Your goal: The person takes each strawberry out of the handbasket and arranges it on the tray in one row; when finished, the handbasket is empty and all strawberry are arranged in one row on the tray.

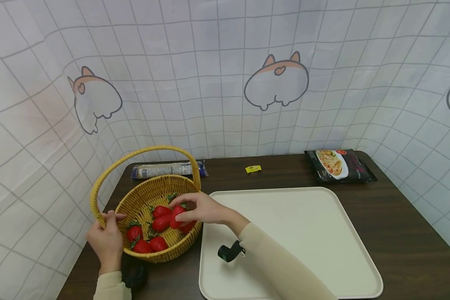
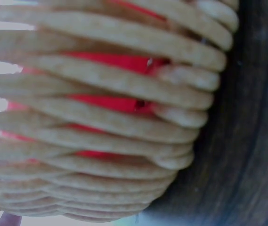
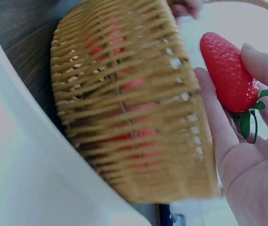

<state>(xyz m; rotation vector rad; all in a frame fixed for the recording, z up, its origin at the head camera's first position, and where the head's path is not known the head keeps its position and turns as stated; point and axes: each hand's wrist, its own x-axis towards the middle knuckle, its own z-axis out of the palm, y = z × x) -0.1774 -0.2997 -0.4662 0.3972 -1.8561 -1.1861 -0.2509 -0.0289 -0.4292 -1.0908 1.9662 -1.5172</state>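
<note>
One pale tray [image 1: 296, 233] lies just right of the yellow wicker basket [image 1: 176, 251]. The left hand [image 1: 106, 241] grips the basket's left side at the foot of its handle [image 1: 163, 147]; the right hand [image 1: 200, 208], over the basket's right part, pinches one strawberry [image 3: 228, 70], leafy end toward the palm, with more strawberries [image 1: 161, 223] in the basket

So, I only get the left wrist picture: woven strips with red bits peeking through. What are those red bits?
Observer: They're red, green-leafed, pointed strawberries, lying in a round yellow woven basket.
Operator: Ooh! Is anybody holding one?
Observer: Yes, the person's bare right hand holds a single strawberry.
Operator: And what's next to the basket?
Observer: A cream rectangular tray with rounded corners lies to its right.
</note>
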